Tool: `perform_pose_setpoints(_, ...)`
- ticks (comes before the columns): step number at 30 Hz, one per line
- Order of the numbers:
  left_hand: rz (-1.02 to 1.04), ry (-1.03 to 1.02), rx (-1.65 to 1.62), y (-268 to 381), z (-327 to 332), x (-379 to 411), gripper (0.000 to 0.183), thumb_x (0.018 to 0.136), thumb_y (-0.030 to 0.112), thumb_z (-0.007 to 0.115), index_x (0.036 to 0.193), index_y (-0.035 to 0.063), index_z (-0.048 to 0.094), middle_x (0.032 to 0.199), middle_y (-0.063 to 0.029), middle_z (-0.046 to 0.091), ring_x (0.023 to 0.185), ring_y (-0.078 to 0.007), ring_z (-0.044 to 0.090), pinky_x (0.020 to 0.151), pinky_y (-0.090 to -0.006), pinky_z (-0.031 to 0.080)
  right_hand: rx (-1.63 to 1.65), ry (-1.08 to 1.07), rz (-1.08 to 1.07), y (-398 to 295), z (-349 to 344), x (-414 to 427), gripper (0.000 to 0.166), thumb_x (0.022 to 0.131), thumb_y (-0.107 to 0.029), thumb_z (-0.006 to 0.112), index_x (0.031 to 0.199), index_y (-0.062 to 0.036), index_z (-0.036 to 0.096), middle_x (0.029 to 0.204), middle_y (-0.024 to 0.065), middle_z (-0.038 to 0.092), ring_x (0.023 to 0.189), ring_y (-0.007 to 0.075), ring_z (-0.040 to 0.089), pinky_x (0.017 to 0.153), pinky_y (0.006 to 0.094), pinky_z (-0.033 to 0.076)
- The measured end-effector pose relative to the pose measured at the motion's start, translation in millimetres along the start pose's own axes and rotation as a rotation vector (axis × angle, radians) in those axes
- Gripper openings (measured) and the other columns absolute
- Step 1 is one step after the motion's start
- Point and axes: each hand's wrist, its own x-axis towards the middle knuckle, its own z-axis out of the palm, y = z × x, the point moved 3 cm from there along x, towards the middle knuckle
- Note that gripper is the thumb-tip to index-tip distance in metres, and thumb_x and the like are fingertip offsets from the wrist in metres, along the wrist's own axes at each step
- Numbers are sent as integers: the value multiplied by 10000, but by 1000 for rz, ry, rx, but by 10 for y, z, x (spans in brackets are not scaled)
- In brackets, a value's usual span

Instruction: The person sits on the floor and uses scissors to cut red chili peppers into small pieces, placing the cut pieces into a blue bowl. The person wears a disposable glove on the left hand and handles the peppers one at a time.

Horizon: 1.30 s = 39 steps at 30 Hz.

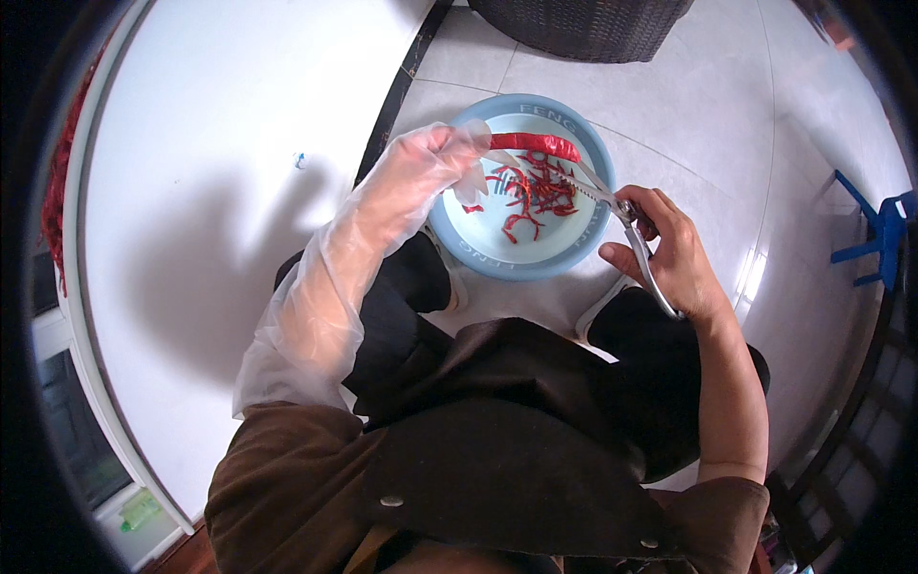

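My left hand (pixel 446 154), in a long clear plastic glove, grips a dried red chilli pepper (pixel 534 143) by one end. The pepper lies level above a blue plastic basin (pixel 459 247). In my bare right hand (pixel 670 244) is a pair of metal kitchen scissors (pixel 635 233) with a toothed inner edge. Their blades are spread, and one tip is close to the pepper's free end; whether it touches, I cannot tell. Cut red chilli pieces (pixel 549 186) are heaped in the basin, mostly toward its right side, with a few loose ones lower down.
The basin stands on grey floor tiles (pixel 688 129) between my feet. A dark woven basket (pixel 588 29) is beyond it. A white wall (pixel 215 179) rises close on my left. At the far right is a blue plastic stool (pixel 878 233). A brown apron (pixel 502 473) covers my lap.
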Motion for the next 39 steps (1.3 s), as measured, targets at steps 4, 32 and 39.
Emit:
perform_pose_setpoints(4,20,-81,-41,23,18,-2,359,873,406,599,903,48,604,743,15,552,680,-67,460,640,-215,371,10,-1,-26,45,4,39,576,695,-356,773,1090,11,569,916,149,611,704,191,596,616,307,504)
perform_pose_setpoints(32,74,-82,36,46,62,71,276,863,334,631,901,63,594,744,38,519,669,-46,429,614,-195,344,-29,10,-10,27,-109,49,519,686,-323,778,1021,37,611,815,155,646,653,181,620,569,306,507)
perform_pose_setpoints(39,87,-49,111,0,33,86,233,880,271,614,909,42,589,748,41,512,668,-42,419,611,-190,344,-74,23,-35,-23,-136,12,378,664,-178,797,949,13,639,691,139,625,553,138,570,505,292,459)
